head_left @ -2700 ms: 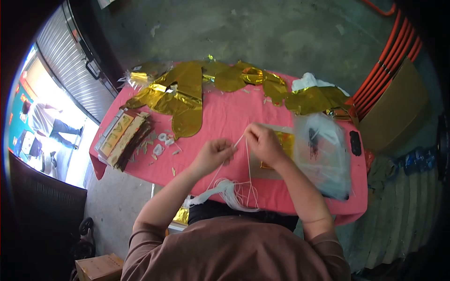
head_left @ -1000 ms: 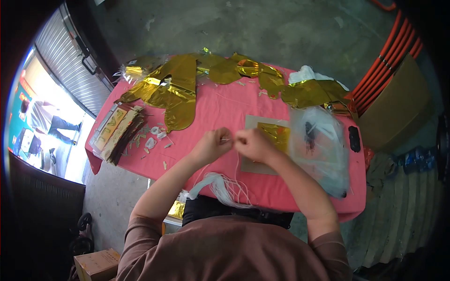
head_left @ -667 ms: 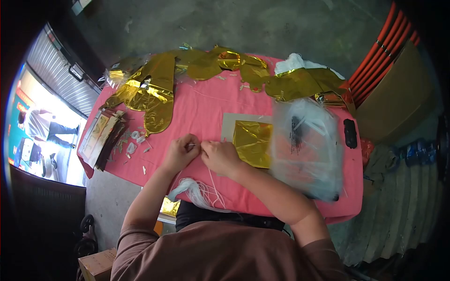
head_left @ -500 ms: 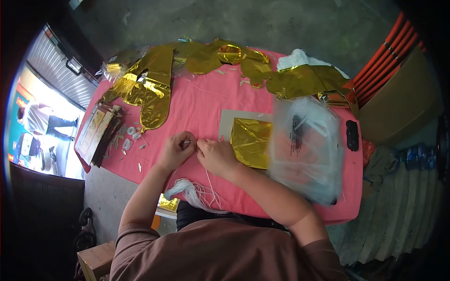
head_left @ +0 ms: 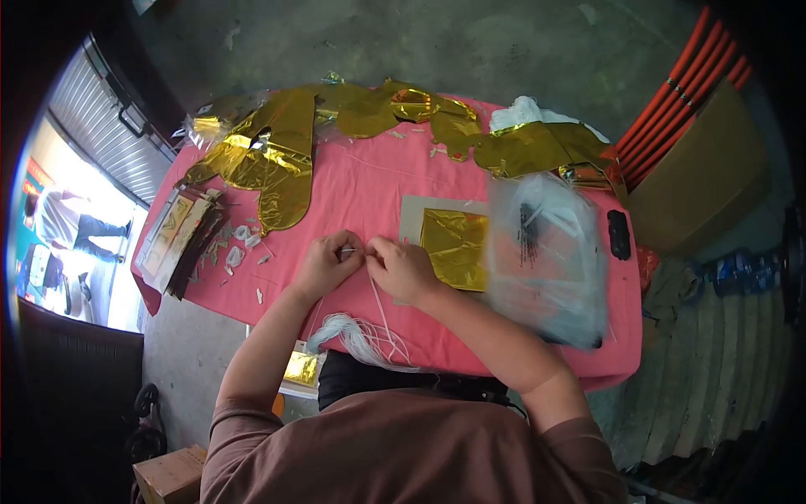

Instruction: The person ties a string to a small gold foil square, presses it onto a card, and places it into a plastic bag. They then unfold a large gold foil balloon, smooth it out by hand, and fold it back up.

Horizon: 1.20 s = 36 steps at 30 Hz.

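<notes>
My left hand [head_left: 329,264] and my right hand [head_left: 403,267] almost touch above the pink cloth. Each is closed, pinching thin white string whose strands run down toward my lap. A bundle of white string [head_left: 346,332] lies at the table's near edge, below the hands. Just right of my right hand, a folded gold foil sheet [head_left: 454,248] rests on a grey card [head_left: 411,215]. Beyond it lies a clear plastic bag [head_left: 550,260] with pale contents.
Gold foil balloons [head_left: 285,160] line the far side of the pink table [head_left: 361,181]. Paper stacks [head_left: 178,239] and white scraps [head_left: 237,244] lie left; a black object [head_left: 619,234] lies right. A person [head_left: 63,220] stands outside the doorway. Orange pipes [head_left: 684,92] stand beside cardboard.
Both hands have shifted slightly right in view, and the fingertips of my right hand have lifted and turned toward my left hand. The camera view has moved a little.
</notes>
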Available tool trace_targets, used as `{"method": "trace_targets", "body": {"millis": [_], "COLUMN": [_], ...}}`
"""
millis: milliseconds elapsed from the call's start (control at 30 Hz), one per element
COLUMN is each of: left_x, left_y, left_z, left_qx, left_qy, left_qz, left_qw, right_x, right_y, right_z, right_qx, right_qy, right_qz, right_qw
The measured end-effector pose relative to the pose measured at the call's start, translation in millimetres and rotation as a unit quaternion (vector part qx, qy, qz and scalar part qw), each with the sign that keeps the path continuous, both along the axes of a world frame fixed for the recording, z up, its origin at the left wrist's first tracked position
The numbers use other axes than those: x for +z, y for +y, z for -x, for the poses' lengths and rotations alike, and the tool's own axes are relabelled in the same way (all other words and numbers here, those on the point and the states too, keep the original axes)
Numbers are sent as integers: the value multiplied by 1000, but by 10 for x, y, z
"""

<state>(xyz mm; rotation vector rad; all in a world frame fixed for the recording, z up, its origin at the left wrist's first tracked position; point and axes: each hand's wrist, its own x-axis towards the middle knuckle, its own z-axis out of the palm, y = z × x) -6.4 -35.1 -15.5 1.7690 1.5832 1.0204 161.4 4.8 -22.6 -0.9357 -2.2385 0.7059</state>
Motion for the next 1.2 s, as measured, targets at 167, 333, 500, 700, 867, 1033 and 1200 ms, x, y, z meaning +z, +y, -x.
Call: {"method": "trace_targets", "body": {"millis": [167,333,500,700,867,1033,1200], "left_x": [3,-32,47,-15,12,16,82], "left_y": [24,68,69,90,93,114,81], "left_z": [26,47,51,81,97,148,318], "left_qx": [-37,-51,-67,-92,-98,-140,-308], "left_qy": [-7,-9,-2,2,36,-5,-115], "left_qz": [-11,-20,3,-25,19,75,226], "left_qw": [999,998,998,995,994,987,917], "right_x": [29,38,-38,-18,30,174,1124], "right_y": [34,87,130,111,76,338,731], "right_z": [4,9,5,49,58,31,-119], "right_qx": [-8,-19,-9,-3,-39,-50,1], "right_qy": [15,30,74,98,104,204,276], "right_qz": [70,96,134,95,67,8,256], "right_qw": [997,995,988,991,992,978,926]}}
